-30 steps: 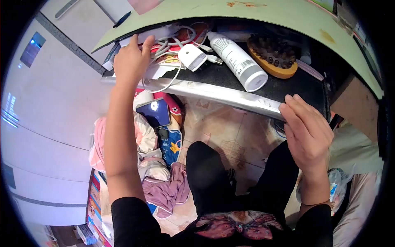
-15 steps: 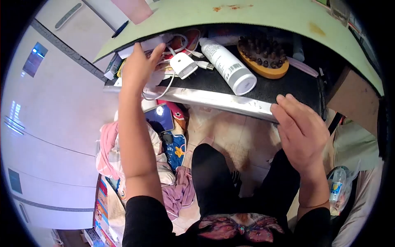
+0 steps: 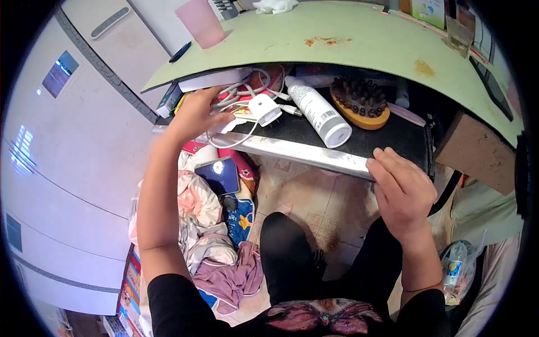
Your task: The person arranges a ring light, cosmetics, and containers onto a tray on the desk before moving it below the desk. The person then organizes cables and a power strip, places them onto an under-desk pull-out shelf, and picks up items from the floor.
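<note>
An open black-lined drawer [image 3: 382, 137] with a silver front edge juts out beneath the green tabletop. At its left end my left hand [image 3: 196, 115] reaches in beside tangled white cables [image 3: 230, 101], thumb apart from the fingers, some fingertips hidden. Just above that hand lies a white box [image 3: 216, 78]. A white charger plug [image 3: 264, 109] rests to its right. My right hand [image 3: 405, 188] grips the drawer's front edge near its right end, fingers over the top. Between the hands lie a white bottle [image 3: 319, 111] and a wooden brush with dark bristles [image 3: 360, 102].
On the green tabletop [image 3: 269, 39] stand a pink cup [image 3: 200, 23] and a dark pen [image 3: 180, 52]. Below on the floor are a dark-screened tablet [image 3: 219, 175] and heaped clothes [image 3: 230, 275]. A plastic bottle [image 3: 453, 264] sits in a bag at right.
My left hand has shifted from the white box's edge to just below it, among the cables. My right hand stays on the drawer edge. The view has tilted up, showing more tabletop.
</note>
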Motion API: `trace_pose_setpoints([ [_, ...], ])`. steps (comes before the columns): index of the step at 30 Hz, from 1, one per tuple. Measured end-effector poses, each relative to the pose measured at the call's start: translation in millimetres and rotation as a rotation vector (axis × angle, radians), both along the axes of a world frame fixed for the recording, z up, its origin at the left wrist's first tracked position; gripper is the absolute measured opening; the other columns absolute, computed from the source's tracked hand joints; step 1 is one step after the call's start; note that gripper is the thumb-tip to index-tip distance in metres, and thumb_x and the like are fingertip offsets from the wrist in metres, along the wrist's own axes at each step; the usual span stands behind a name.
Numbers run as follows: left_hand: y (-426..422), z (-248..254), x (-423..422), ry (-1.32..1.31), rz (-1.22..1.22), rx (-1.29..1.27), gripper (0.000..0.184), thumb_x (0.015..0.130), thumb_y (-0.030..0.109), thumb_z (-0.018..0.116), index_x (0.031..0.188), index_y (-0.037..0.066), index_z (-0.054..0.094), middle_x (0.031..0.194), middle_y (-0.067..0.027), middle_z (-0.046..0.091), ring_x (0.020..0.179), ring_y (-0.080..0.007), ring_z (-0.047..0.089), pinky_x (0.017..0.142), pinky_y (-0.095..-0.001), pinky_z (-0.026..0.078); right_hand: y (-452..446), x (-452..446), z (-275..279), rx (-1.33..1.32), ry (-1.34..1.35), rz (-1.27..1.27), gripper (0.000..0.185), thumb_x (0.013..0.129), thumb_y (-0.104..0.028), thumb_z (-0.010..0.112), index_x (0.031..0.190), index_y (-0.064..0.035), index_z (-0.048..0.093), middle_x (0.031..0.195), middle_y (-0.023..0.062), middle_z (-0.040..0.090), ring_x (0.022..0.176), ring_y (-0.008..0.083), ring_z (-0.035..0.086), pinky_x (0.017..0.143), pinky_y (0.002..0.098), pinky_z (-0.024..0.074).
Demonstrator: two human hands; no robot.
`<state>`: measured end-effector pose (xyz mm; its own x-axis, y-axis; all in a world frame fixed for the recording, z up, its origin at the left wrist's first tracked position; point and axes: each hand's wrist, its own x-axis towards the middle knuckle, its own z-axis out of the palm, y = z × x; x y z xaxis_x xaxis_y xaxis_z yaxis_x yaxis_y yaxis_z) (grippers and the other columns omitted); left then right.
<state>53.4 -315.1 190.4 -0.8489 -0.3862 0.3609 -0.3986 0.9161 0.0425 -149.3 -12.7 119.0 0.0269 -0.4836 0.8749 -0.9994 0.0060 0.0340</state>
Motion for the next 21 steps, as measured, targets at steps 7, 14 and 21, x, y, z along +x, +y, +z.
trace_pose_setpoints([
  [7,-4.2,-1.4,2.5,0.093,-0.009,0.142,0.047,0.069,0.025,0.067,0.108,0.002,0.053,0.085,-0.0178,0.060,0.073,-0.0260,0.058,0.068,-0.0331,0.044,0.6,0.5,-1.4,-0.014,0.008,-0.001,0.014,0.066,-0.006,0.060,0.080,-0.0055,0.064,0.084,0.0084,0.063,0.077,0.0213,0.063,0.067,0.0300,0.0508],
  [14,-1.0,5.9,-9.9,-0.007,0.127,-0.120,0.033,0.067,0.014,0.066,0.095,0.000,0.056,0.080,-0.0154,0.057,0.076,-0.0277,0.056,0.069,-0.0345,0.043,0.0,0.8,-2.1,-0.017,-0.002,-0.004,0.014,0.066,-0.007,0.060,0.079,-0.0056,0.064,0.083,0.0087,0.063,0.078,0.0216,0.063,0.068,0.0297,0.0507],
  [21,1.2,-4.1,-11.4,0.173,-0.116,0.085,0.029,0.068,-0.002,0.055,0.097,-0.001,0.055,0.092,-0.0160,0.056,0.085,-0.0283,0.054,0.078,-0.0318,0.041,0.4,0.9,-2.4,-0.025,0.002,-0.005,0.013,0.066,-0.008,0.059,0.078,-0.0058,0.064,0.083,0.0091,0.063,0.078,0.0220,0.063,0.067,0.0299,0.0508],
])
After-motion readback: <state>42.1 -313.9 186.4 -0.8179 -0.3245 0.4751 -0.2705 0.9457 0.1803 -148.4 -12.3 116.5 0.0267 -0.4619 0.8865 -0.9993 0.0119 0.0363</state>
